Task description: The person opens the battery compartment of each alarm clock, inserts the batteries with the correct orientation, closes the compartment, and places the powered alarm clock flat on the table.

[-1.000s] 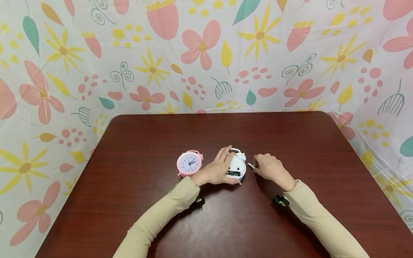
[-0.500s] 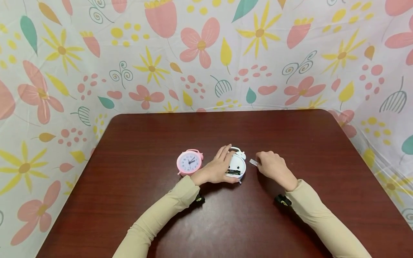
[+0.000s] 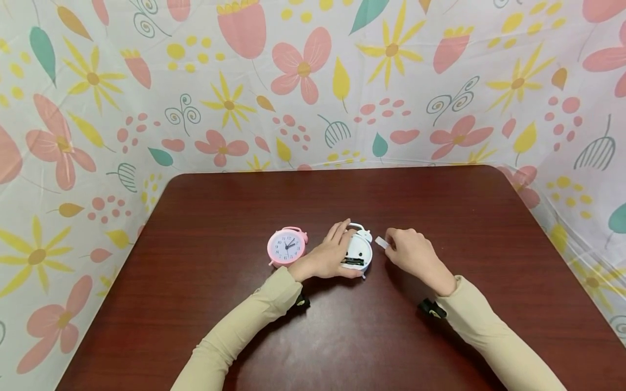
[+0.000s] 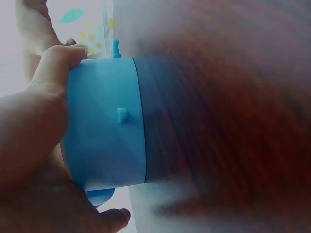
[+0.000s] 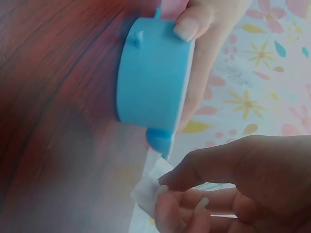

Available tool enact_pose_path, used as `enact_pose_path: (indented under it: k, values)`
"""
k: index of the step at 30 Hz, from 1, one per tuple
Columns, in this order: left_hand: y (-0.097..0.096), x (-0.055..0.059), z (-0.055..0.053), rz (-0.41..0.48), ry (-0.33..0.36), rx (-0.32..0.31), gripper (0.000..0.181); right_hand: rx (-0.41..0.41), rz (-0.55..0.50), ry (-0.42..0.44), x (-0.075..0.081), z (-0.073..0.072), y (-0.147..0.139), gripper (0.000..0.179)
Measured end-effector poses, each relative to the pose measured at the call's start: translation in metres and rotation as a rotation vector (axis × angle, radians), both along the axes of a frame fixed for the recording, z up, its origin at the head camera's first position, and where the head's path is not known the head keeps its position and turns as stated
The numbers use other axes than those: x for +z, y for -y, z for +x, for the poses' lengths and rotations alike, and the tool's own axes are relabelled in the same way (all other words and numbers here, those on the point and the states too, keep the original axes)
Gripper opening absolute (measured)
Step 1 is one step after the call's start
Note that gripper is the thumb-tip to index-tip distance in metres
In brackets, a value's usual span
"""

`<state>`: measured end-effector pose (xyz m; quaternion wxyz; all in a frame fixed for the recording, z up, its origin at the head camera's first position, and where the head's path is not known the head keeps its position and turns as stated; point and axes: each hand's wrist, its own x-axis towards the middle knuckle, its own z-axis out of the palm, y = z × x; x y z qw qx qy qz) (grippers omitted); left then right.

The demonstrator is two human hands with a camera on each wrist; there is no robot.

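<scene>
A light blue alarm clock with a white back (image 3: 363,252) lies face down on the table. Its battery compartment is uncovered, and a dark battery (image 3: 354,261) shows inside. My left hand (image 3: 329,256) grips this clock from its left side, thumb at the near edge and fingers toward the handle, hiding part of the back. In the right wrist view, the thumb lies on the rim of the blue case (image 5: 153,73). Just right of the clock, my right hand (image 3: 414,254) pinches a small white battery cover (image 3: 382,242) between thumb and fingers, apart from the clock.
A pink alarm clock (image 3: 287,247) lies face up to the left, close to my left wrist. The dark reddish-brown table (image 3: 313,201) reaches back to a floral cloth (image 3: 303,125) hanging behind and at both sides.
My right hand has shifted slightly right, and the battery cover has turned from nearly edge-on to show its flat side. My left hand and both clocks stay put.
</scene>
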<state>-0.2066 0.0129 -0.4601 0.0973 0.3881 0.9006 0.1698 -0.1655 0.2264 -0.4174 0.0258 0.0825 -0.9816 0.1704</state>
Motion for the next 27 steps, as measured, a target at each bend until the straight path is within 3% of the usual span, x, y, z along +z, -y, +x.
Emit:
enact_pose_path:
  k: [5, 15, 20, 27]
  values:
    - [0.001, 0.001, 0.0, 0.02, 0.007, -0.016, 0.097, 0.013, -0.024, -0.072, 0.004, 0.006, 0.006, 0.005]
    - [0.007, 0.002, -0.005, 0.157, 0.037, -0.121, 0.095, 0.122, -0.051, -0.156, 0.011, 0.02, 0.024, 0.009]
    - [0.007, 0.001, -0.006, 0.17, 0.078, -0.106, 0.095, 0.178, -0.015, -0.171, 0.011, 0.025, 0.034, 0.012]
    - [0.007, 0.002, -0.005, 0.168, 0.078, -0.093, 0.095, 0.234, 0.039, -0.209, 0.009, 0.03, 0.046, 0.018]
